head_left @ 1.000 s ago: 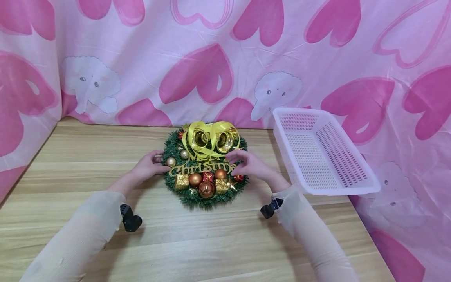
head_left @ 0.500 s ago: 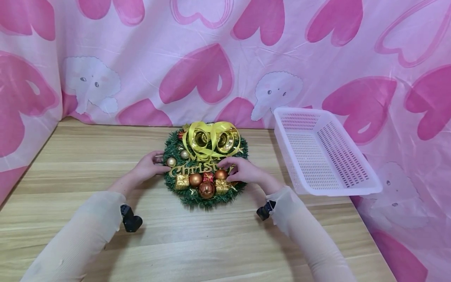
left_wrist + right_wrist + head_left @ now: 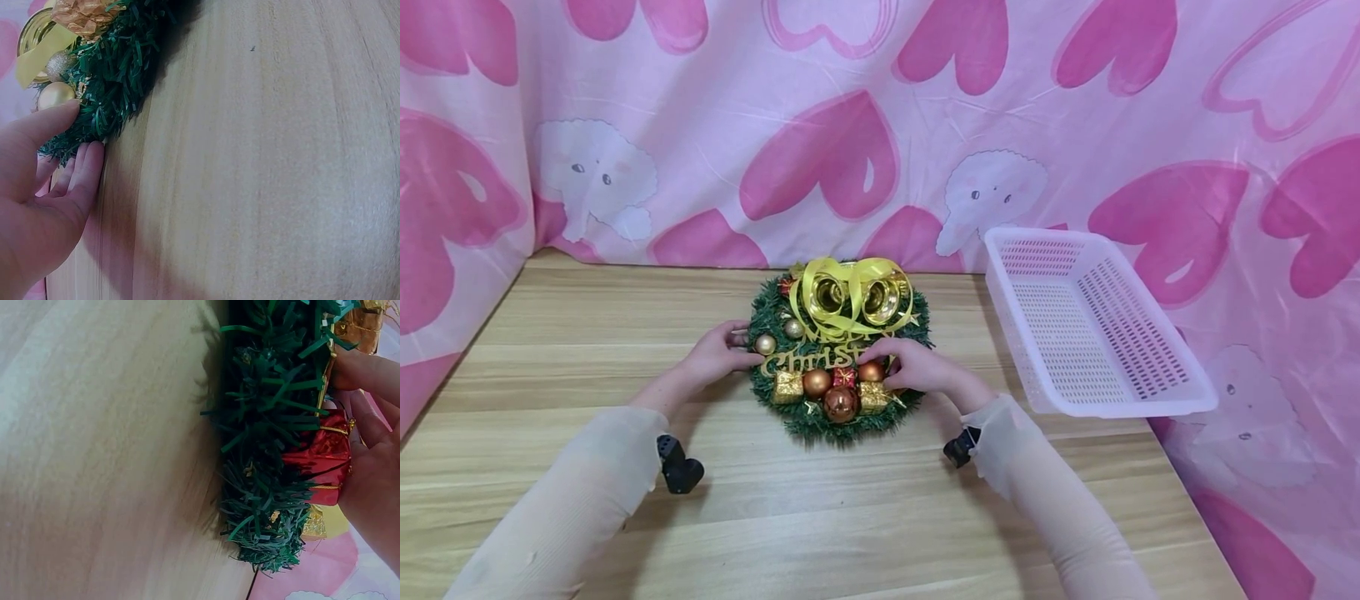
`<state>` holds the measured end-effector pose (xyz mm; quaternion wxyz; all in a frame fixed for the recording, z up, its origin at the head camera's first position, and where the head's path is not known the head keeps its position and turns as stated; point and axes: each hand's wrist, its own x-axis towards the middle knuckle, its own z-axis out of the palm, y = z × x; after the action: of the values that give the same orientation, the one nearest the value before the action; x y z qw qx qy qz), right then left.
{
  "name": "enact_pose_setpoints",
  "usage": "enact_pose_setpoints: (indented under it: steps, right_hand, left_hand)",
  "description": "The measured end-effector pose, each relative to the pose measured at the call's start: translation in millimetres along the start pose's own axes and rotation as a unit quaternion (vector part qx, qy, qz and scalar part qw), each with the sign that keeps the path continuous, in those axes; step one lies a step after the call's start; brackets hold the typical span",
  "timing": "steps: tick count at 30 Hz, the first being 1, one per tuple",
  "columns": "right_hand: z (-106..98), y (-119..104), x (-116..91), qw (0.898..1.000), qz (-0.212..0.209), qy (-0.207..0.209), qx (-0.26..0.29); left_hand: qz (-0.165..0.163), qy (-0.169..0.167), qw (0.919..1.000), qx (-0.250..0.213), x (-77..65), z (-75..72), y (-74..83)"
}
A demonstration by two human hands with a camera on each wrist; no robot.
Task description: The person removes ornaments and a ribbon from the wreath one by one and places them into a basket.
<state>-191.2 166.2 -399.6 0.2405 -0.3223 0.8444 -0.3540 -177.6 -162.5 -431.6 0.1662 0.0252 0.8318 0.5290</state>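
A green Christmas wreath [image 3: 842, 429] lies on the wooden table, with gold lettering [image 3: 808, 360] across its middle. Two gold bells with yellow ribbon [image 3: 850, 292] sit on its far part. My left hand [image 3: 715, 354] holds the wreath's left edge, thumb on top beside a gold ball [image 3: 56, 95], the other fingers low at the side. My right hand [image 3: 917, 365] reaches over the right side, its thumb and fingers around a copper ball [image 3: 871, 371]; the fingertips are partly hidden. In the right wrist view, a red gift box [image 3: 328, 459] is beside that palm.
A white perforated plastic basket [image 3: 1097, 325] stands to the right of the wreath at the table's edge. Pink heart-patterned cloth [image 3: 820, 158] hangs behind and at both sides. Bare wood tabletop [image 3: 820, 533] lies in front of the wreath.
My right hand has moved left and slightly nearer, from the wreath's right rim to the copper ball. The left hand and the wreath stay in place.
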Motion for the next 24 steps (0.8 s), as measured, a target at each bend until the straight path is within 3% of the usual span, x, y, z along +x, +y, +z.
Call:
enact_pose_setpoints:
  steps: [24]
  right_hand:
    - [-10,-1,-6,0.998,0.028,0.028,0.039]
  left_hand:
    - [-0.003,-0.001,1.0,0.003,-0.4,-1.0,0.4]
